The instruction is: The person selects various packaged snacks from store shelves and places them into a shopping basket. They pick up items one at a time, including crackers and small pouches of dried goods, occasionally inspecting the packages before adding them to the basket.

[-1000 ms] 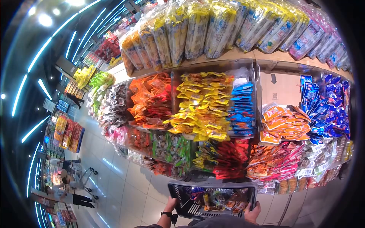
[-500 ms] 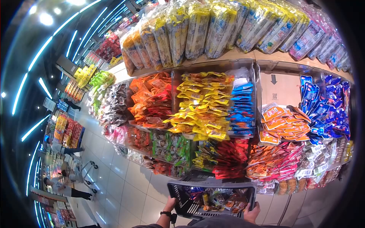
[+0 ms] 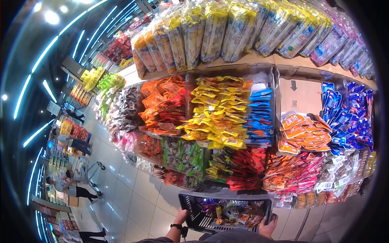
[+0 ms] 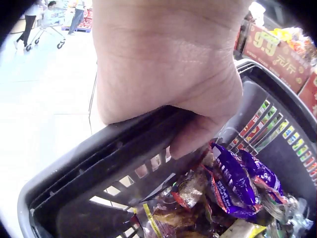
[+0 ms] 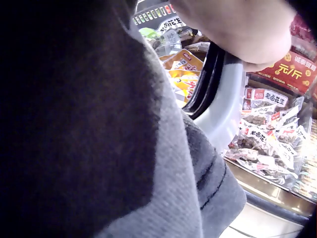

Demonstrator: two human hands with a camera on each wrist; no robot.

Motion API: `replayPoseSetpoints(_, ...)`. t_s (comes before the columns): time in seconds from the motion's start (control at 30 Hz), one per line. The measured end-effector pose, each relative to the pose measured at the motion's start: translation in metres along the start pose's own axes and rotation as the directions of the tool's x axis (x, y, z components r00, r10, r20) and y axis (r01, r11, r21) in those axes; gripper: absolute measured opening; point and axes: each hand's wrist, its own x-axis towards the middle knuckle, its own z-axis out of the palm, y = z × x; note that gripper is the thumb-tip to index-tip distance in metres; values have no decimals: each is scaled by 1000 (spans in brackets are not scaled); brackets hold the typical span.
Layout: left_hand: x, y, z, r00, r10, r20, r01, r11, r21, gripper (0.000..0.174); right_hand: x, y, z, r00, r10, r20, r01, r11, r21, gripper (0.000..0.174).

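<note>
A dark grey shopping basket (image 3: 227, 197) is held in front of the body, below the candy shelves. My left hand (image 3: 182, 217) grips its left rim, with the thumb hooked over the inner wall in the left wrist view. The right hand (image 3: 267, 227) grips the opposite rim, thumb on top; in the right wrist view a grey garment (image 5: 173, 163) covers much of the scene. Inside the basket lie several wrapped snacks, among them purple packets (image 4: 230, 178) and a clear bag with a yellow strip (image 4: 153, 220).
Bins ahead hold orange packets (image 3: 162, 103), yellow packets (image 3: 219, 109), blue packets (image 3: 259, 115) and orange-white packets (image 3: 304, 131). Tall wrapped packs (image 3: 239, 28) line the ledge above. To the left, several people and a shopping cart (image 3: 94, 174) stand on the tiled floor (image 3: 129, 194).
The shelves have shifted slightly rightward in the head view. Passers-by at the left have moved, and another person appears at the lower left. Both hands keep their hold on the basket.
</note>
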Motion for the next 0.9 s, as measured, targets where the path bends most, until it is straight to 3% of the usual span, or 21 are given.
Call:
replayPoseSetpoints(0.17, 3, -4, -1, 1000, 20, -9, -20, 1000, -16, 40, 0, 1, 2, 999, -42, -32, 40, 997, -66, 31)
replayPoseSetpoints(0.37, 8, -12, -2, 999, 31, -12, -32, 998, -49, 38, -7, 20, 15, 997, -5, -75, 5, 1000, 6, 32)
replayPoseSetpoints(0.9, 30, -45, -12, 999, 27, -39, -29, 999, -37, 33, -12, 24, 15, 997, 41, -64, -47, 995, -86, 40)
